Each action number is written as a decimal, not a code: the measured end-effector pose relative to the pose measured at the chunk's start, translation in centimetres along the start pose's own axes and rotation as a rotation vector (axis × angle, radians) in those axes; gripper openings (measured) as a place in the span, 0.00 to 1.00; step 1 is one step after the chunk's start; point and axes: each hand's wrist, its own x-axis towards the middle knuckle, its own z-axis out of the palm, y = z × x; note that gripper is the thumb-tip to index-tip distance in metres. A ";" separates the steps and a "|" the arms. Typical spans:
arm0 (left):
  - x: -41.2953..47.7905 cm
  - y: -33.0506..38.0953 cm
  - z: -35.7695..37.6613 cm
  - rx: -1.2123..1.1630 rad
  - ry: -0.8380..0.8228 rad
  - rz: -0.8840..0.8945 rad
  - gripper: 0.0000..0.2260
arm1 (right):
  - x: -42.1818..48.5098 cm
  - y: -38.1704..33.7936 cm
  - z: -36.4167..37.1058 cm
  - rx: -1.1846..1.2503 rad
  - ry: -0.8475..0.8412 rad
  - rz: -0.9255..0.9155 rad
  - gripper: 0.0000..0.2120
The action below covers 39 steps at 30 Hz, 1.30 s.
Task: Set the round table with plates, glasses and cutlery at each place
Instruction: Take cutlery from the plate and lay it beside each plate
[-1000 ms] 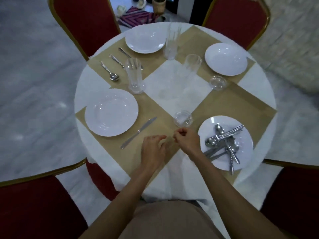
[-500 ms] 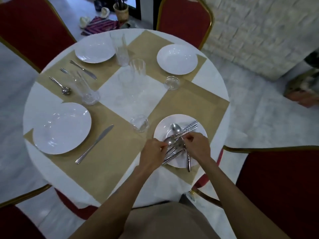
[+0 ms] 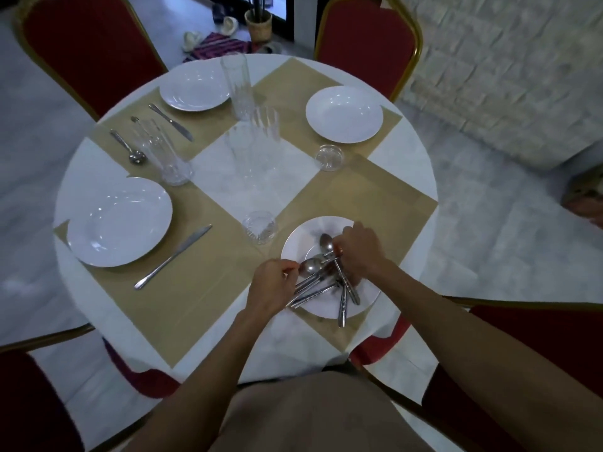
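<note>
A near white plate (image 3: 305, 238) carries a pile of cutlery (image 3: 321, 282): spoons and several handles lying crossed. My left hand (image 3: 272, 288) is at the plate's left rim, its fingers curled round handles in the pile beside a spoon bowl (image 3: 310, 265). Over the plate's right half, my right hand (image 3: 360, 252) pinches cutlery near a second spoon (image 3: 326, 243). A short glass (image 3: 260, 227) stands just left of this plate. The left plate (image 3: 119, 221) has one knife (image 3: 173, 256) beside it.
A far-left plate (image 3: 194, 89) has a knife (image 3: 171, 122), fork and spoon (image 3: 127, 146) nearby. The far-right plate (image 3: 344, 114) has a small glass (image 3: 329, 157) near it. Tall glasses (image 3: 239, 81) stand mid-table. Red chairs (image 3: 365, 40) ring the round table (image 3: 81, 164).
Both hands left the placemat's edge and moved right onto the plate of cutlery, where they now take hold of pieces in the pile. My view swung right.
</note>
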 end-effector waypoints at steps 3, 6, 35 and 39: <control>-0.3 -0.7 -0.7 -0.074 0.022 -0.120 0.10 | 0.2 -0.4 -0.4 -0.044 -0.024 -0.046 0.12; -0.4 -1.2 -1.6 -0.110 0.044 -0.163 0.11 | 0.2 -0.8 -0.8 -0.056 -0.045 -0.056 0.09; -4.4 -6.2 -7.3 -0.642 0.104 -0.364 0.09 | 1.3 -20.1 -3.7 1.853 -0.101 0.519 0.10; -5.2 -9.9 -9.3 -0.550 0.188 -0.463 0.07 | 2.1 -23.2 -2.7 1.836 -0.131 0.605 0.10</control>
